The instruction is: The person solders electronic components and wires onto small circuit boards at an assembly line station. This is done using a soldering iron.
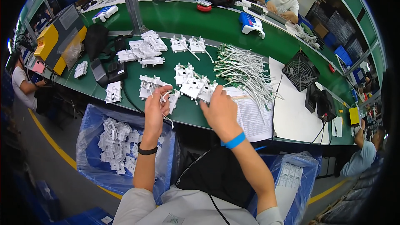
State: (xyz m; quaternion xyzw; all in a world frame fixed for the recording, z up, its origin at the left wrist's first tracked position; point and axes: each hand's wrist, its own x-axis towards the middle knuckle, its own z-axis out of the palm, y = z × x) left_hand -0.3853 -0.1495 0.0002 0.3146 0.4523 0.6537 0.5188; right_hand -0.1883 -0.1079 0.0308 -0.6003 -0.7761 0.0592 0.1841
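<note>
My left hand (pixel 155 110) is closed in a pinch around a thin white cable (pixel 167 118), whose loose end hangs down past the table edge. Just behind those fingers lie white plastic housings (pixel 148 84). My right hand (pixel 223 112) has thumb and fingers around the near right end of another white plastic housing (pixel 204 91), which rests against a small group of similar housings (pixel 183 73). To the right of that group spreads a large heap of white cables (pixel 239 66) with small green boards at their ends. Some contact points are hidden by my fingers.
A stack of white housings (pixel 146 48) stands farther back. Printed sheets (pixel 254 118) lie beneath the cable ends. A black fan (pixel 300 71) sits at right. Below the table, a blue lined bin (pixel 89 141) holds many housings. A co-worker (pixel 279 0) sits across the green conveyor (pixel 179 16).
</note>
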